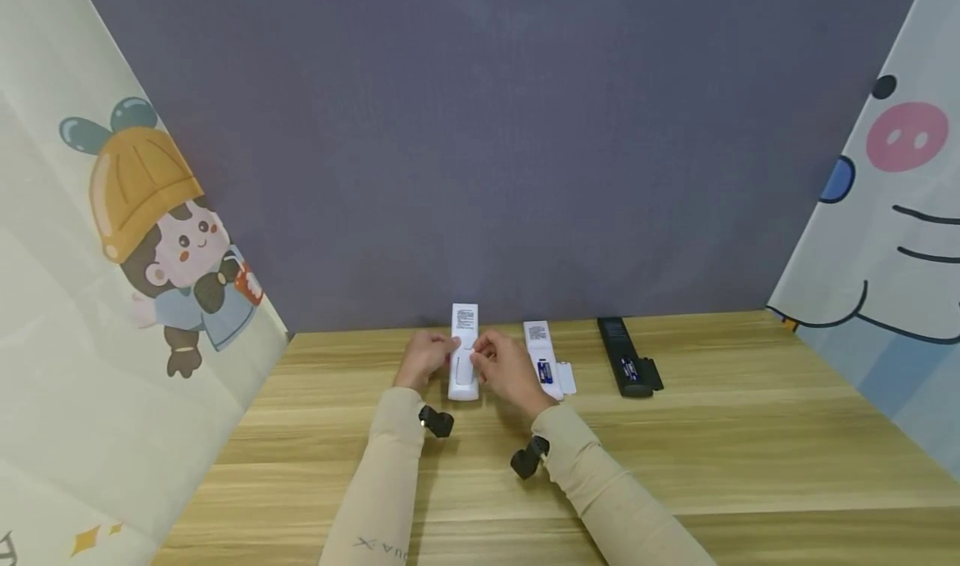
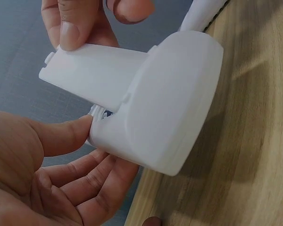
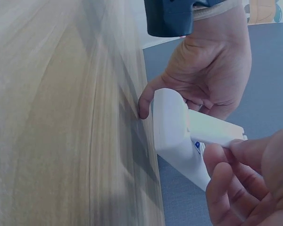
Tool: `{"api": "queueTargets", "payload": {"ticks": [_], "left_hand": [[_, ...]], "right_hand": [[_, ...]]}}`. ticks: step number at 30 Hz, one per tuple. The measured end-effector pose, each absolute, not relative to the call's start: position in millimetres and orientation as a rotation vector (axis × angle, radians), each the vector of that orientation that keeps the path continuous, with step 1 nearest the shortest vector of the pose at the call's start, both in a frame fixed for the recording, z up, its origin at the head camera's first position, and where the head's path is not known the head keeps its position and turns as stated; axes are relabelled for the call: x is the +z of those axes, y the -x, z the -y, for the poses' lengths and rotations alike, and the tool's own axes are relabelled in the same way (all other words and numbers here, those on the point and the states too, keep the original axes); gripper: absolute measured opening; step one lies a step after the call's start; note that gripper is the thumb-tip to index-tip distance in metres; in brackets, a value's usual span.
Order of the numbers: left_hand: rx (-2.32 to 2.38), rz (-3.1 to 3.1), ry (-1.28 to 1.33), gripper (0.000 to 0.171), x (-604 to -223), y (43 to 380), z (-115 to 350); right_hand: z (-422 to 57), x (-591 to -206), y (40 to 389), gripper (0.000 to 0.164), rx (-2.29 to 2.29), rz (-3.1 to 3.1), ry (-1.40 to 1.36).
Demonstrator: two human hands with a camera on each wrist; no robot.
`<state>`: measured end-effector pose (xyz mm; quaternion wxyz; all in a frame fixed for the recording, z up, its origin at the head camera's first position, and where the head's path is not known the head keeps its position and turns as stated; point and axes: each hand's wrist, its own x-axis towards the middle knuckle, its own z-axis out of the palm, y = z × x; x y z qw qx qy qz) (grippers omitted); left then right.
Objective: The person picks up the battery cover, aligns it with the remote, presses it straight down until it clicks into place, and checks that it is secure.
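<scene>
The leftmost white remote (image 1: 464,334), likely light, stiff and slightly slippery, is best held by its sides, its thin cover (image 2: 94,70) by the edges, sparing the small end tab (image 2: 49,57); smooth and round-ended, it is over the bench (image 1: 675,466), left hand (image 1: 425,359) gripping its side, right hand (image 1: 512,370) pinching the cover.

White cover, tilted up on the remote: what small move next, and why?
Probably the right hand should lift the cover free: its raised end is pinched, the left hand holds the remote, and the second white remote and black remote lie uncovered.
</scene>
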<state>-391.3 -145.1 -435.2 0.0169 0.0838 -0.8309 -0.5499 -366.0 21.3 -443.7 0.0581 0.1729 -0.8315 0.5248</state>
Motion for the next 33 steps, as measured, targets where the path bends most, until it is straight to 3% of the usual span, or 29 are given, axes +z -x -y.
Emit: {"api": "queueTargets", "payload": {"ticks": [33], "left_hand": [[-1.793,2.562,-0.251,0.026,-432.4,391.6,142.4]], "right_hand": [[-21.8,-445.9,363.3,0.023,1.333,2.613,-0.583]]}}
